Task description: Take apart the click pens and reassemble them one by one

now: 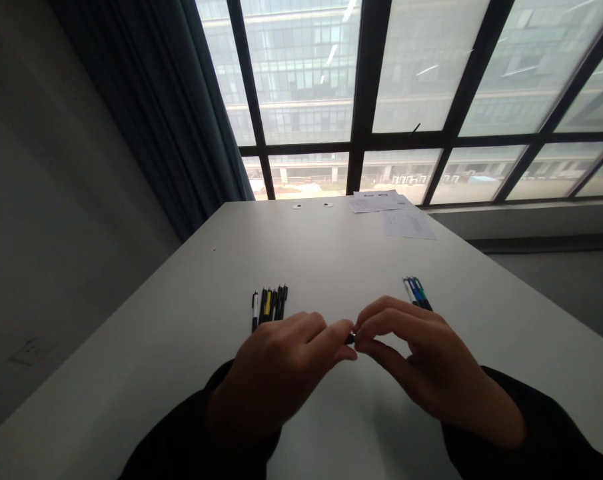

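Note:
Over the near part of the table, my left hand (pixel 291 360) is closed round a pen (pixel 350 339). Only a short black bit of it shows between the hands; the rest is hidden in my left fingers. My right hand (pixel 421 353) pinches the other end with thumb and fingertips, so the two hands almost meet. Just beyond my left hand lies a row of several pens (pixel 268 305), mostly black, with one yellow and one white. Past my right hand is a smaller group of blue, white and green pens (pixel 417 292), partly covered by that hand.
The white table (pixel 301 253) stretches away toward a large window (pixel 306 73). Printed paper sheets (pixel 406 223) lie at its far right corner. Two small white round pieces (pixel 297 207) are near the far edge. A dark curtain (pixel 181 100) hangs at the left.

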`<state>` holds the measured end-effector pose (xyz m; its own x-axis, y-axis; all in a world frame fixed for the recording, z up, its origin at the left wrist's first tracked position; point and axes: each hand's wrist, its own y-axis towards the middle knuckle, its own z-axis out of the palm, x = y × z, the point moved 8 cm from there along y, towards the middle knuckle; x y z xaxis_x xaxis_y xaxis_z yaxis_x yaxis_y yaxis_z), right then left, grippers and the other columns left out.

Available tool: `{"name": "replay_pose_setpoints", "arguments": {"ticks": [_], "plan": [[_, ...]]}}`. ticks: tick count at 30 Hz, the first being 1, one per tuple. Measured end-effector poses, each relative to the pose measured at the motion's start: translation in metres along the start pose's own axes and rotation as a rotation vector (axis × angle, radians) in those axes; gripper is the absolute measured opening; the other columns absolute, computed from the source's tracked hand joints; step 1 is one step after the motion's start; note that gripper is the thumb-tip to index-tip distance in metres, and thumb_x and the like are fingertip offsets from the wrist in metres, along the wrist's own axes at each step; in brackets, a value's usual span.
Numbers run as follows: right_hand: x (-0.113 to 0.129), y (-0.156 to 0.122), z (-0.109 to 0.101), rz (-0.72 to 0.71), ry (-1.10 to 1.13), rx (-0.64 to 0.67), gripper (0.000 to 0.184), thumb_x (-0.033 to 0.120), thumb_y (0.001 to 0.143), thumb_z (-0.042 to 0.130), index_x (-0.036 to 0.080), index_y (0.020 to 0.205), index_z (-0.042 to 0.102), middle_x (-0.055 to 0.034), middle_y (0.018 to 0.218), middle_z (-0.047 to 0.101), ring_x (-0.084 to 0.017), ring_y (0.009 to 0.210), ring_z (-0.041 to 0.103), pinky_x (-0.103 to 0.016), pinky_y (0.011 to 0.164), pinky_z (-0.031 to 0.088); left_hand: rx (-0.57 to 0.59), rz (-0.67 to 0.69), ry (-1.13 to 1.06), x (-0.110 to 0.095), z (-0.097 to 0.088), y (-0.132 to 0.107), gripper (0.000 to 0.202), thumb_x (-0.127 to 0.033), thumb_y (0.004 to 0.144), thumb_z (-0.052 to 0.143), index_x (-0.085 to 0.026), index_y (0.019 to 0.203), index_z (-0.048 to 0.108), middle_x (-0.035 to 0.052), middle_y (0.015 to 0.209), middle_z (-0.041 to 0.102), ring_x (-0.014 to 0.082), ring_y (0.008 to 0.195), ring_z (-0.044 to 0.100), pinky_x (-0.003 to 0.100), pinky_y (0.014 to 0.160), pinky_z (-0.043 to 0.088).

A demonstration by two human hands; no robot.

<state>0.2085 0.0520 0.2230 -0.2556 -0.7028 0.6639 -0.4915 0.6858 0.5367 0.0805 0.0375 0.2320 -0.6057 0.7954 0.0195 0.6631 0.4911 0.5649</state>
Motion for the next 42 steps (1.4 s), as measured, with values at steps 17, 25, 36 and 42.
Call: {"name": "replay_pose_setpoints", "arguments": {"ticks": [17,25,36,42], "plan": [[-0.006,-0.001,0.002,0.070,-0.036,0.037,0.011,0.019,0.093,0.058,0.021,0.101,0.065,-0.0046,0.089,0.071,-0.015,0.076,0.065,-0.026,0.070,0.051,0.025,-0.030,-0.056,0.000,0.002,0.002,0.009,-0.023,0.098,0.050,-0.017,0.100,0.057,-0.0020,0.074,0.061,0.0114,0.059,0.055,0.026,0.050,0.036],[-0.004,-0.002,-0.002,0.066,-0.061,0.048,0.010,0.019,0.092,0.060,0.021,0.101,0.064,-0.0033,0.089,0.070,-0.014,0.078,0.065,-0.025,0.071,0.051,0.031,-0.036,-0.040,0.000,0.004,0.001,0.009,-0.017,0.094,0.052,-0.017,0.100,0.058,-0.0035,0.069,0.059,0.0103,0.054,0.052,0.024,0.047,0.033],[-0.099,-0.018,0.033,0.446,-0.615,0.428,0.011,0.016,0.088,0.053,0.016,0.085,0.062,-0.0080,0.082,0.069,-0.018,0.070,0.062,-0.028,0.062,0.043,0.054,-0.144,-0.050,0.011,0.014,-0.003,0.012,-0.017,0.090,0.052,-0.016,0.084,0.063,-0.0010,0.072,0.058,0.0088,0.057,0.052,0.018,0.050,0.043],[-0.161,-0.039,0.065,0.539,-0.720,0.589,0.011,0.013,0.083,0.055,0.013,0.086,0.066,-0.0142,0.084,0.071,-0.024,0.074,0.067,-0.030,0.062,0.041,0.058,-0.121,-0.021,0.011,0.014,-0.005,0.015,-0.020,0.093,0.052,-0.018,0.087,0.066,-0.0006,0.073,0.059,0.0086,0.060,0.056,0.017,0.054,0.046]]}}
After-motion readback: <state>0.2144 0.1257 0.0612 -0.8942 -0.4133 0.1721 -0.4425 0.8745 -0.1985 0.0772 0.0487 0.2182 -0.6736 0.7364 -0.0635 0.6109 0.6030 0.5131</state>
